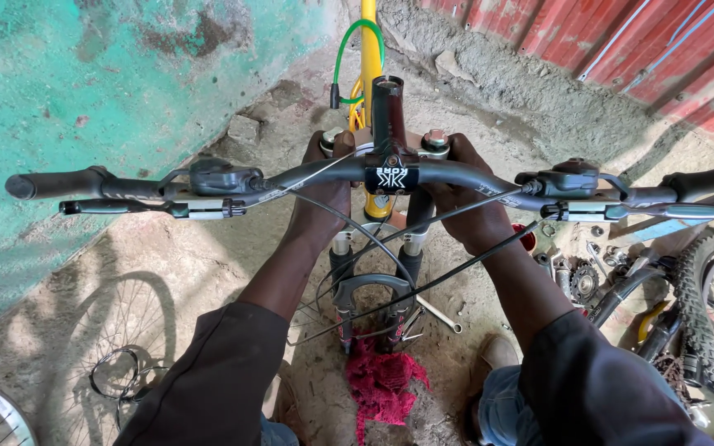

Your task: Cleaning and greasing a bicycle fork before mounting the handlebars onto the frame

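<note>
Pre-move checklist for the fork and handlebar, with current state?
1. Left hand on left fork crown: ok, gripping beside the stem.
2. Right hand on right crown: ok.
3. Handlebar square to the stem: ok, roughly level.
4. Brake cables free: not ok, they cross over the fork legs.
5. Fork lower end seated: cannot tell, red rag hides it.
6. Top cap bolt tightness: cannot tell.

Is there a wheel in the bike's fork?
No. The fork is empty: its legs rest on the dirt by a red rag.
</note>
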